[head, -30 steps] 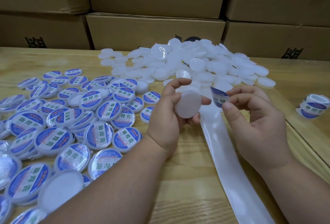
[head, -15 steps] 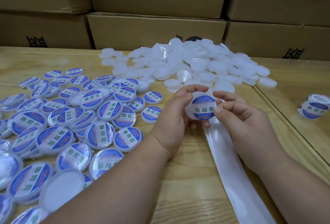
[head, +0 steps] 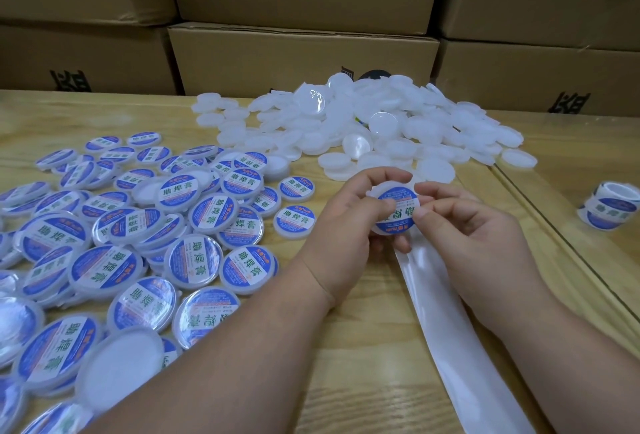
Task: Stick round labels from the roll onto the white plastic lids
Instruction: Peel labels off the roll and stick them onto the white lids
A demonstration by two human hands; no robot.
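White plastic, round and shallow: that is the lid (head: 394, 208) you hold up above the wooden bench (head: 346, 347), and everything here is placed from it. A blue and white label (head: 398, 207) covers its face. Your left hand (head: 341, 229) grips the lid from its left side, fingers (head: 382, 177) curled over the top rim and thumb across the label, so part of the print is hidden. Your right hand (head: 474, 229) meets the lid from its right side; its thumb tip presses on the label's right edge, while the other fingers curl behind, and you cannot tell whether they touch the lid's back.

Below the lid, a glossy white backing strip (head: 453, 323) runs toward you and is cut off at the bottom edge; its upper end vanishes behind your hands. Beyond the lid lies a heap of bare lids (head: 398, 129), too jumbled to count. Left of the lid, labelled lids (head: 194, 257) spread across the bench, overlapping, with those at the far left cut by the frame and blurred. Well to the right of the lid, the label roll (head: 611, 205) sits near the frame's edge, partly cropped. Behind the heap, cardboard boxes (head: 301, 59) are stacked, their black print cut off and unreadable.
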